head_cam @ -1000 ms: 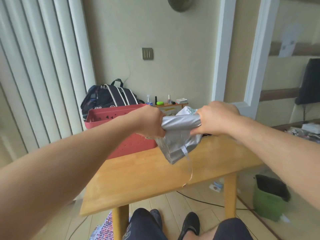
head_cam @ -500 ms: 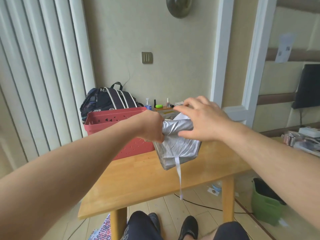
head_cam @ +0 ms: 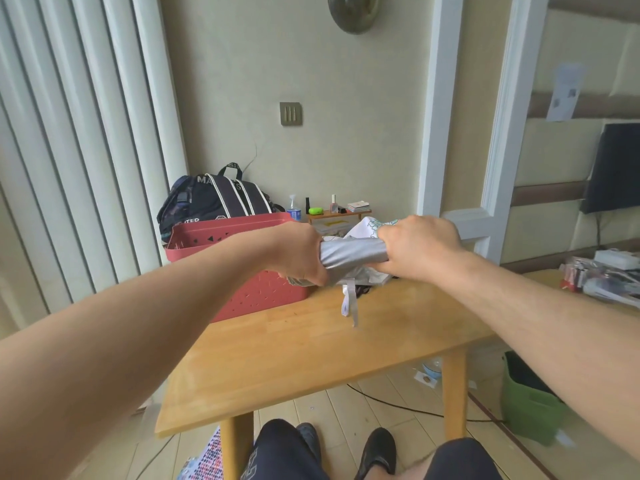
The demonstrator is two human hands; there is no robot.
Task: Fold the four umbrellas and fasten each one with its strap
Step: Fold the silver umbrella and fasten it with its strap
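Observation:
A silver umbrella (head_cam: 353, 258) is held level above the wooden table (head_cam: 311, 355), its cloth rolled tight between my hands. My left hand (head_cam: 299, 252) grips its left end. My right hand (head_cam: 419, 247) grips the right end, fingers curled over the cloth. The umbrella's pale strap (head_cam: 351, 304) hangs loose below the roll, down to the tabletop. Behind my right hand lies a white patterned umbrella (head_cam: 372, 225), partly hidden. Something dark (head_cam: 363, 291) lies on the table under the roll; I cannot tell what it is.
A red plastic basket (head_cam: 242, 271) stands on the table's far left. Behind it are a dark backpack (head_cam: 214, 199) and a small shelf with bottles (head_cam: 332, 213). A green bin (head_cam: 530, 403) sits on the floor at right. Cluttered items (head_cam: 599, 278) lie at the right edge.
My right hand went from lying over the cloth with fingers spread to a closed grip on the roll. The hanging cloth is now wound in tighter, and the strap hangs shorter.

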